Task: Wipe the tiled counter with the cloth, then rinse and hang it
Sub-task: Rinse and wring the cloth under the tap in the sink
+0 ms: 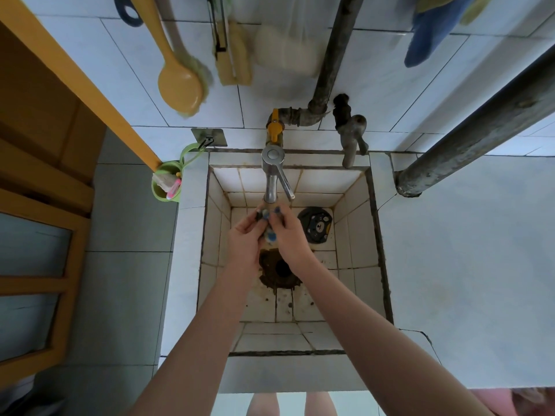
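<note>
Two hands meet under the tap (271,175), pressed together at the middle of the tiled sink (354,223). Left hand (244,240) and right hand (289,235) are both closed on a small bunched thing, grey with blue spots, likely the cloth (268,228), though it's mostly hidden. It runs roughly twelve to six between the palms, straight below the spout. Both hands are equally near. At three o'clock lies a dark bear-faced drain cover (315,225); at six, the open drain hole (282,268). Rinsing looks underway; hanging comes next, up at twelve to one o'clock on the wall, where a blue cloth (429,34) hangs. The tap lever stands in the lift path.
</note>
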